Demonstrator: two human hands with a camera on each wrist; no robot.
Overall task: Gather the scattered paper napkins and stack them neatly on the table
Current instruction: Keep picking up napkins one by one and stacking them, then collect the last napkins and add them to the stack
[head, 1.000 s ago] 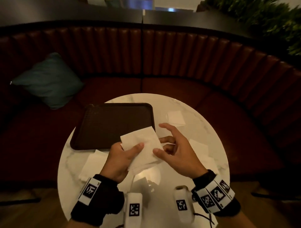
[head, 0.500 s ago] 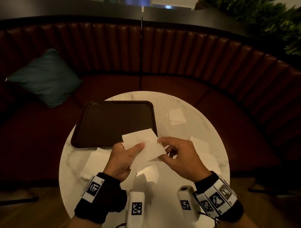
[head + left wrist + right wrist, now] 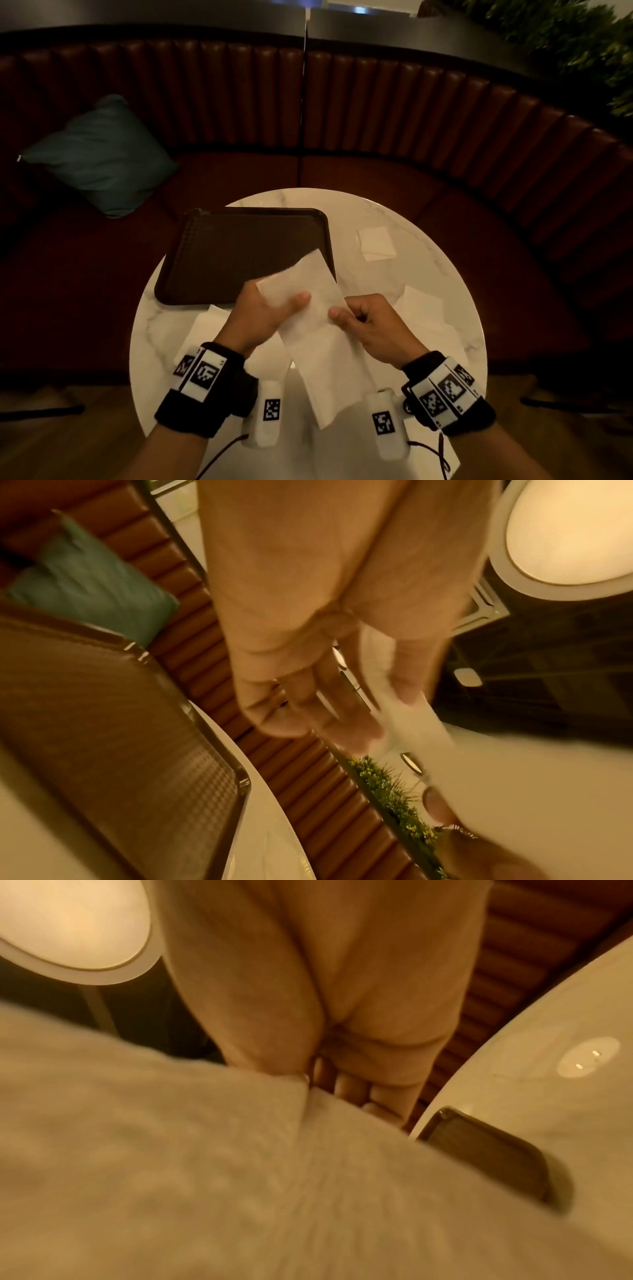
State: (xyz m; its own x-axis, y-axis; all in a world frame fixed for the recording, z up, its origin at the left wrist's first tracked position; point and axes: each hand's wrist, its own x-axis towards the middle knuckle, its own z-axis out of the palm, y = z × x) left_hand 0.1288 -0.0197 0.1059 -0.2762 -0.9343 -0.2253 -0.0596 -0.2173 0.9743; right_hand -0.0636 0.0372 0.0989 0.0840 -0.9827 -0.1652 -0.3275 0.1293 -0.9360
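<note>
Both hands hold a white paper napkin (image 3: 317,329) unfolded into a long strip above the round marble table (image 3: 455,270). My left hand (image 3: 270,308) pinches its upper left part, thumb on top. My right hand (image 3: 359,317) pinches its right edge with curled fingers. In the right wrist view the napkin (image 3: 240,1164) fills the lower frame; in the left wrist view the napkin (image 3: 507,777) is blurred. More napkins lie on the table: one at the far right (image 3: 376,243), a pile at the right (image 3: 424,308), one at the left (image 3: 202,329), one at the near edge (image 3: 428,442).
A dark brown tray (image 3: 239,253) sits on the table's far left part, just beyond my hands. A curved red-brown bench (image 3: 411,120) wraps round the table, with a teal cushion (image 3: 99,154) on its left. Plants (image 3: 565,37) stand at the far right.
The right hand went from open beside the napkin to pinching its right edge. The napkin has unfolded from a small square into a long strip hanging toward me.
</note>
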